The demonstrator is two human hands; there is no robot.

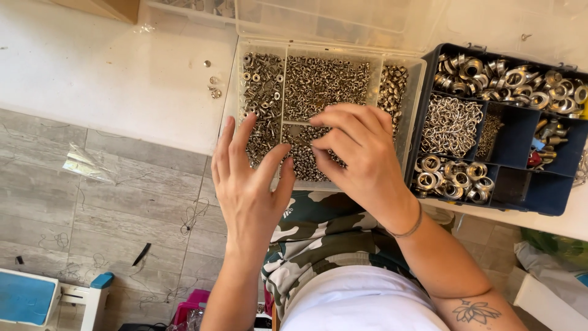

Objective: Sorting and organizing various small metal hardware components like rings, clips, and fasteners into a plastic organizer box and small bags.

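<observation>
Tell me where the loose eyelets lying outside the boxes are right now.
In the head view, the loose eyelets lie on the white table, upper left, just left of the clear organizer box.

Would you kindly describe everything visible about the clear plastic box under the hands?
The clear plastic box sits open on the white table, its lid folded back behind it. Thin walls split it into compartments, all filled with small silvery metal eyelets and rivets. A dark blue organizer stands right beside it. The left hand hovers open over its near edge, and the right hand pinches down above the front middle compartment, hiding part of it.
</observation>
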